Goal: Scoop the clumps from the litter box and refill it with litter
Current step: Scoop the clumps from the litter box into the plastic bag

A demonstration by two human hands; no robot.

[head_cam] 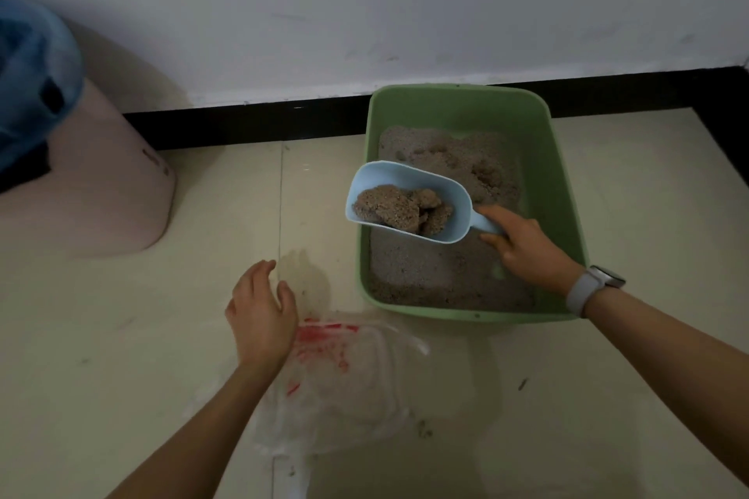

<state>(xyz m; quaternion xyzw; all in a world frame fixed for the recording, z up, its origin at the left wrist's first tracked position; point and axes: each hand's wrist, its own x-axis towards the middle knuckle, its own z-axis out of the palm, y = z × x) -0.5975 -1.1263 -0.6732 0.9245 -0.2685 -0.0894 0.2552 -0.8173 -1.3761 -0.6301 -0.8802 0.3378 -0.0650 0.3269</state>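
Note:
A green litter box (567, 190) sits on the floor against the wall, holding grey-brown litter (429, 267). My right hand (523, 247) grips the handle of a light blue scoop (409, 178), held above the box's left side. Several brown clumps (401, 211) lie in the scoop. My left hand (261, 312) hovers over the floor left of the box, fingers apart and holding nothing. Just below that hand lies a clear plastic bag (348, 385) with red print, flat on the floor.
A pink bin (101, 194) with a blue liner (28, 81) stands at the far left by the wall. A black skirting board (243, 122) runs along the wall behind the box. The floor is pale tile with a few specks of litter.

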